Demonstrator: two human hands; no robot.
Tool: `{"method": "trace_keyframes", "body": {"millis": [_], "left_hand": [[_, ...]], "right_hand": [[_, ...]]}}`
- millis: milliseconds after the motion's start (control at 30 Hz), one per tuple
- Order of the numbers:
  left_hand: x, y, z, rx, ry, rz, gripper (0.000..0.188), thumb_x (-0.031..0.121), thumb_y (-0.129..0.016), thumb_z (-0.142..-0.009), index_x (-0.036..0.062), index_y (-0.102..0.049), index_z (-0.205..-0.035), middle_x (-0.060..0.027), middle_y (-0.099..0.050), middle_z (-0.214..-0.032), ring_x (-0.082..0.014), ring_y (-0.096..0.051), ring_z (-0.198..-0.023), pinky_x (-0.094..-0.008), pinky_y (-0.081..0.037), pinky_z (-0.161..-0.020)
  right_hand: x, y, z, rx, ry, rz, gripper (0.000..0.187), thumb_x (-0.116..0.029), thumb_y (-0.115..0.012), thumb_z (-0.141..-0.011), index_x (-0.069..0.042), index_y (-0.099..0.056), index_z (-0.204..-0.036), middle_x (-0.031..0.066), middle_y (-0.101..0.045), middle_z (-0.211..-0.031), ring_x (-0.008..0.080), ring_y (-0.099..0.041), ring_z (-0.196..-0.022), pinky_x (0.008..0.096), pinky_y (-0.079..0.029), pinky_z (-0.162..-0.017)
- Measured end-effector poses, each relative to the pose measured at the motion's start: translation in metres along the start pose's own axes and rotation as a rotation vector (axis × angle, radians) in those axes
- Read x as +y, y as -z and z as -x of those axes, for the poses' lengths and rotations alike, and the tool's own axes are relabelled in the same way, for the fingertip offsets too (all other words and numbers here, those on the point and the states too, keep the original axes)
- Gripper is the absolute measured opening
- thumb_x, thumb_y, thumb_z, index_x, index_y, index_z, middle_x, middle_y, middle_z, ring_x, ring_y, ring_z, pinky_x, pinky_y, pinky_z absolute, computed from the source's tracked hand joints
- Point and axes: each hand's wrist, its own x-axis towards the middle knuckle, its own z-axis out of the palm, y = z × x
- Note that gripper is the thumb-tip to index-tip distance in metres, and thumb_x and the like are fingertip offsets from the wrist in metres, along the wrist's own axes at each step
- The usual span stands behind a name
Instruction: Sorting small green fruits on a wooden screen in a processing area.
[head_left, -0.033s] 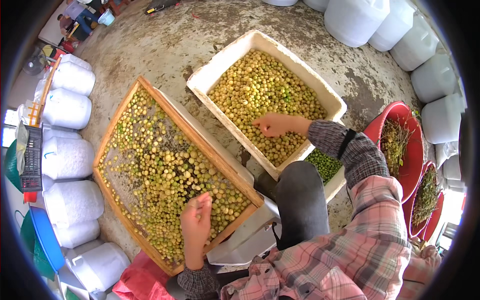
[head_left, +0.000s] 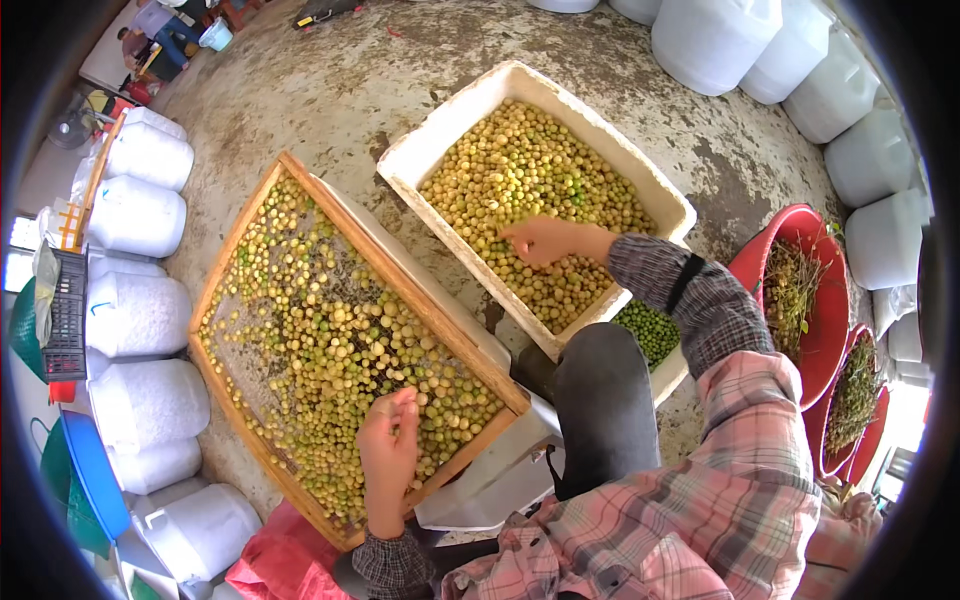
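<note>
Head view: our left hand [head_left: 388, 445] pinches its fingertips together over small, round yellow-green fruits [head_left: 343, 352], our right hand [head_left: 546, 242] curls, its hold unclear, so we'd best pick lightly.

left hand [head_left: 388, 440]: raised, fingers bent | right hand [head_left: 543, 242]: fingers curled | right arm [head_left: 690, 285]: outstretched

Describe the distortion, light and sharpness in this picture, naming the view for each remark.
Head view: fisheye bending, with the jugs leaning around a dark, curved rim; head view: washed-out white glare toward the lower right edge; head view: the fruit looks fairly crisp, while the far people are small and soft.
</note>
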Motion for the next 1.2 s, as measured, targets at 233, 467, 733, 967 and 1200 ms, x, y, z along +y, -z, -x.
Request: {"method": "trace_keyframes", "body": {"millis": [233, 467, 733, 967, 1200], "left_hand": [[-0.026, 0.029, -0.003, 0.02, -0.187, -0.48, 0.03, 0.011, -0.06, -0.089, 0.0012, -0.06, -0.117, -0.0144, -0.052, -0.125, -0.0309, -0.047, -0.115, -0.039, -0.04, -0.096], [-0.056, 0.049, -0.021, 0.147, -0.285, -0.625, 0.036, 0.013, -0.062, -0.087, 0.0073, -0.058, -0.122, -0.0136, -0.05, -0.123, -0.0338, -0.046, -0.111, -0.0444, -0.039, -0.095], [-0.052, 0.072, -0.031, 0.123, -0.184, -0.561, 0.034, 0.015, -0.059, -0.091, 0.007, -0.058, -0.124, -0.0122, -0.05, -0.122, -0.0311, -0.05, -0.11, -0.0405, -0.049, -0.087], [-0.096, 0.101, -0.095, 0.28, -0.015, -0.633, 0.053, 0.045, -0.049, -0.095, 0.013, -0.047, -0.137, -0.0159, -0.032, -0.147, -0.0387, -0.03, -0.132, -0.0543, -0.029, -0.107], [-0.062, 0.043, -0.096, 0.169, -0.215, -0.707, 0.056, 0.048, -0.055, -0.092, 0.0125, -0.049, -0.134, -0.0164, -0.034, -0.142, -0.0404, -0.029, -0.128, -0.0564, -0.029, -0.104]], "right_hand": [[-0.016, 0.089, -0.029, 0.437, -0.195, -0.148, 0.013, -0.01, -0.056, -0.085, -0.004, -0.056, -0.073, 0.0079, -0.048, -0.14, 0.0069, -0.057, -0.067, 0.0228, -0.05, -0.066], [0.025, 0.1, 0.058, 0.779, -0.442, -0.245, 0.018, -0.018, -0.053, -0.087, -0.004, -0.064, -0.084, 0.0024, -0.058, -0.066, 0.0111, -0.056, -0.056, 0.0292, -0.047, -0.051], [0.084, 0.145, 0.198, 0.804, -0.659, 0.765, 0.047, 0.0, -0.047, -0.078, -0.002, -0.053, -0.125, 0.0239, -0.063, -0.107, 0.0362, -0.061, -0.103, 0.046, -0.049, -0.082], [-0.027, 0.082, 0.032, 0.479, -0.149, 0.232, 0.023, -0.011, -0.058, -0.087, -0.007, -0.067, -0.108, 0.0103, -0.068, -0.104, 0.0185, -0.065, -0.093, 0.0322, -0.053, -0.083], [0.025, 0.023, -0.01, 0.349, -0.34, 0.296, 0.04, -0.012, -0.058, -0.085, -0.009, -0.057, -0.125, 0.0131, -0.058, -0.121, 0.0306, -0.054, -0.113, 0.0419, -0.046, -0.095]]}}
